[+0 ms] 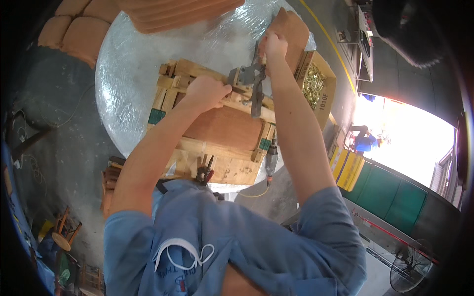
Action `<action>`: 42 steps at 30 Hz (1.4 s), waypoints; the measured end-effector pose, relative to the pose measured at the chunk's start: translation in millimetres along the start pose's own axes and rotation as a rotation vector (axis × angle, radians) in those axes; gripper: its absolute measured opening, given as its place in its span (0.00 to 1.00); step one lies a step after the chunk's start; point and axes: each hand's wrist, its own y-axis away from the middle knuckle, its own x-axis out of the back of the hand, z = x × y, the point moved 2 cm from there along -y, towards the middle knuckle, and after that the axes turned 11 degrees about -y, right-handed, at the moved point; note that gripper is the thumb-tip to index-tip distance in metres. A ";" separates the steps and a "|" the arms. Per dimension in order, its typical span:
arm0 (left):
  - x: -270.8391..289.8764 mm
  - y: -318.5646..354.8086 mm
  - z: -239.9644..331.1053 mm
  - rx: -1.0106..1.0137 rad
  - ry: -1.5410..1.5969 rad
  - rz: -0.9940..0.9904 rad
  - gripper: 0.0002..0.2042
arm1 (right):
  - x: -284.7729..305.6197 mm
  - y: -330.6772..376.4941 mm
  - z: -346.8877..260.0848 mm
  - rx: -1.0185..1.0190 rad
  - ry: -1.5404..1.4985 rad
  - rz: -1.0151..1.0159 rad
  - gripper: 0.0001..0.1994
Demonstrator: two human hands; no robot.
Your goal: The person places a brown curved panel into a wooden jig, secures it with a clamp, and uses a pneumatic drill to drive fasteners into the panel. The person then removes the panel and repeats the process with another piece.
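My left hand (205, 92) is closed over the upper rail of a wooden frame (187, 145), its thumb pointing right. Inside the frame lies a flat brown panel (227, 127). My right hand (274, 47) is closed at the upper end of a dark metal tool (257, 91), whose long body hangs down across the frame's right part. Next to the tool is a grey metal block (241, 77), and I cannot make out whether they are joined. Just beyond my right hand lies a curved brown sheet (296, 37). My fingertips are partly hidden.
A plastic-wrapped round table (118, 93) bears the frame. A brown stack (182, 15) lies at the back. At the right stands a cardboard box (326, 106) of small brass-coloured pieces (313, 88). A power driver (271, 160) with a yellow hose and red-handled pliers (206, 173) are near my waist.
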 end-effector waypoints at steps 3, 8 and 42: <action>2.0 3.5 -0.5 0.025 -0.003 -0.056 0.20 | -5.5 21.2 -25.1 -0.342 -0.230 -0.226 0.32; -0.7 -5.0 -0.2 -0.009 -0.041 -0.028 0.21 | 2.6 13.1 -18.4 -0.485 -0.302 -0.369 0.40; -98.3 179.2 -85.6 0.637 0.469 -0.032 0.36 | 270.6 223.5 218.9 -0.281 0.755 -0.342 0.30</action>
